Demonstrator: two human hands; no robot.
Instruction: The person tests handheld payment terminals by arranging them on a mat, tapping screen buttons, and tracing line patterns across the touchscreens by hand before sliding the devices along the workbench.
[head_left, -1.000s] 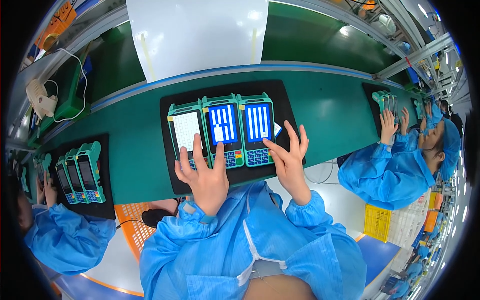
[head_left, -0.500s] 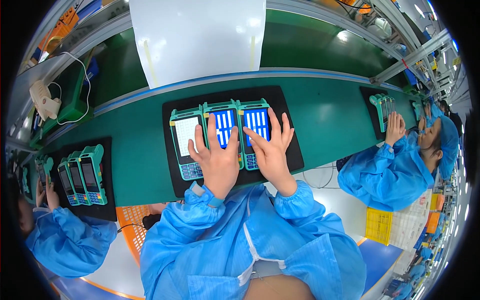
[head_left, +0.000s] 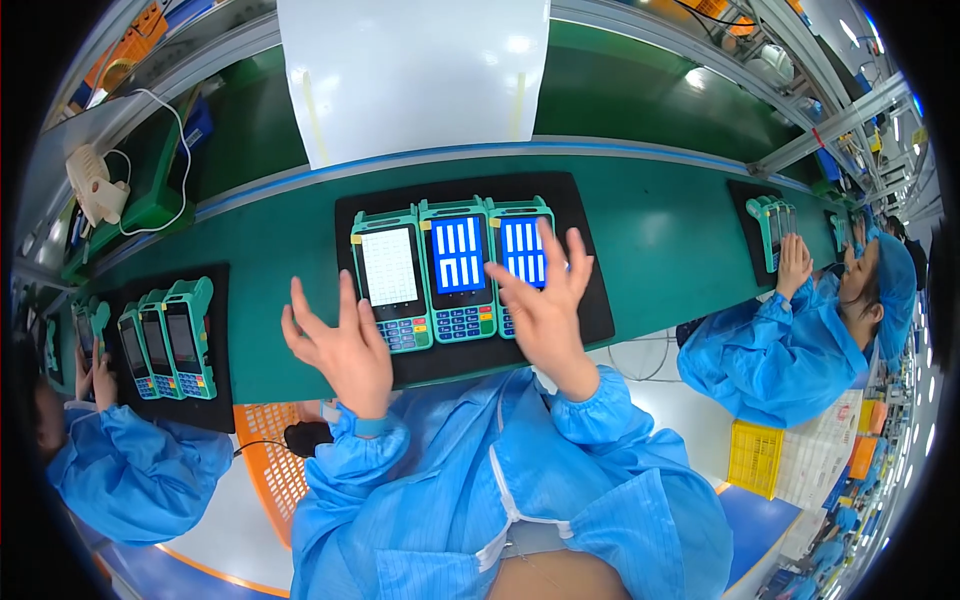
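Note:
Three green handheld payment terminals lie side by side on a black mat (head_left: 590, 290). The left terminal (head_left: 390, 268) has a lit white screen with a fine grid. Blue with white bars fills the screens of the middle terminal (head_left: 458, 262) and the right terminal (head_left: 522, 215). My left hand (head_left: 350, 355), fingers spread and empty, is at the lower left corner of the left terminal. Over the right terminal, my right hand (head_left: 548, 315) has its fingers apart and hides part of its screen and keypad. Whether a fingertip touches that screen I cannot tell.
More terminals (head_left: 170, 345) rest on a mat to the left, by a co-worker's sleeve (head_left: 140, 470). On the right, a co-worker's hands (head_left: 793, 262) are near other terminals (head_left: 770, 225). A white sheet (head_left: 415, 75) hangs behind the green table (head_left: 650, 240). Below are orange (head_left: 265, 470) and yellow baskets (head_left: 755, 458).
My left hand has moved left and toward me, off the middle terminal, uncovering its screen and the left terminal's. My right hand stays over the right terminal, its fingers slightly shifted.

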